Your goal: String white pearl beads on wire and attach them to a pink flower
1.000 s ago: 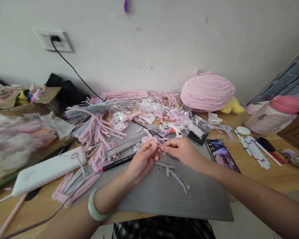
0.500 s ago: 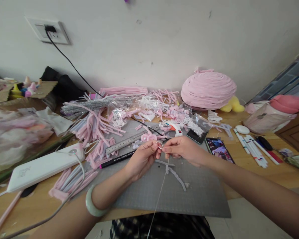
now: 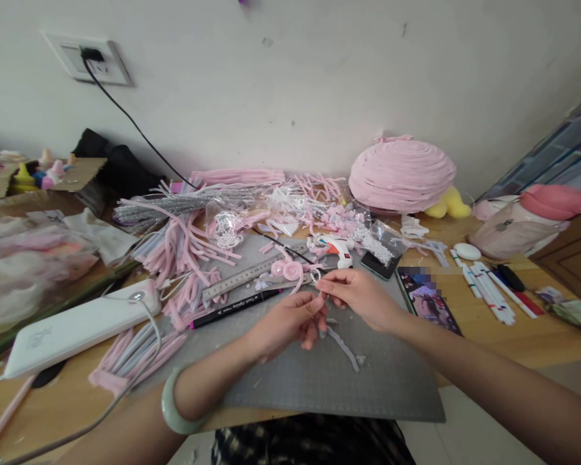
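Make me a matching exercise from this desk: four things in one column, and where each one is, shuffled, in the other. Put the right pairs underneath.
Things
1. small loop of white beads
2. black marker pen with a magenta end
3. large rounded bundle of pale pink fuzzy strands
4. long white rectangular power bank

Places
A. right in front of the pale wall
B. near the left edge of the picture
C. at the fingertips of the right hand
D. just on the near side of the metal ruler

Pairs: 1-C, 2-D, 3-A, 4-B
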Demonstrator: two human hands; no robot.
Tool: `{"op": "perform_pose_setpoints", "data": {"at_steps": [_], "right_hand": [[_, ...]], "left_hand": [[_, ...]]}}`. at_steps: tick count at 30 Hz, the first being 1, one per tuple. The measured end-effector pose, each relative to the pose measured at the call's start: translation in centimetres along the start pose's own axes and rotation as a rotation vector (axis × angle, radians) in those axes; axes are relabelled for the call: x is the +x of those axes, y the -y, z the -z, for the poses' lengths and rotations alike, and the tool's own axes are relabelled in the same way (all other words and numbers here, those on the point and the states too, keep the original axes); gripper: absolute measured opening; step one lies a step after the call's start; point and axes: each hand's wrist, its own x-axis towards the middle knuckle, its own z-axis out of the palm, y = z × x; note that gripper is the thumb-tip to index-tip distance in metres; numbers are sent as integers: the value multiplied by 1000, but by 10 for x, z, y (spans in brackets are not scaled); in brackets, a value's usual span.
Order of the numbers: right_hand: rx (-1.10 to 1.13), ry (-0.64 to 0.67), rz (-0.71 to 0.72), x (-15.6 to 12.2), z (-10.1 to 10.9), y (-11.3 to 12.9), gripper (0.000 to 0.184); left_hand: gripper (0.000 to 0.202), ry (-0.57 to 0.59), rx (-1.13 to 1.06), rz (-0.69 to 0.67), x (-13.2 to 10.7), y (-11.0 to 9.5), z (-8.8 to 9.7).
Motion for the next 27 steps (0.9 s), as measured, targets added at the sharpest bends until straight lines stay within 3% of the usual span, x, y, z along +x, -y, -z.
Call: {"op": "perform_pose_setpoints", "data": {"at_steps": [6, 11, 14, 18, 22, 27], "right_hand": [[-131, 49, 1, -1, 6, -6, 28], [-156, 79, -51, -4, 13, -9, 29], [-144, 62, -79, -8, 15, -9, 26], [-171, 11, -38, -14, 12, -5, 23], [-208, -68, 36, -19, 5, 1, 19], [-149, -68, 38, -22, 0, 4, 18]], "left_hand": [[23, -38, 233, 27, -1, -5, 1], [25, -54, 733, -194, -2, -11, 5], [28, -58, 903, -274, -3, -12, 6], [27, -92, 982, -253, -4, -13, 4], [17, -143, 904, -246, -6, -15, -1], [18, -188, 851, -282, -7, -16, -6]]}}
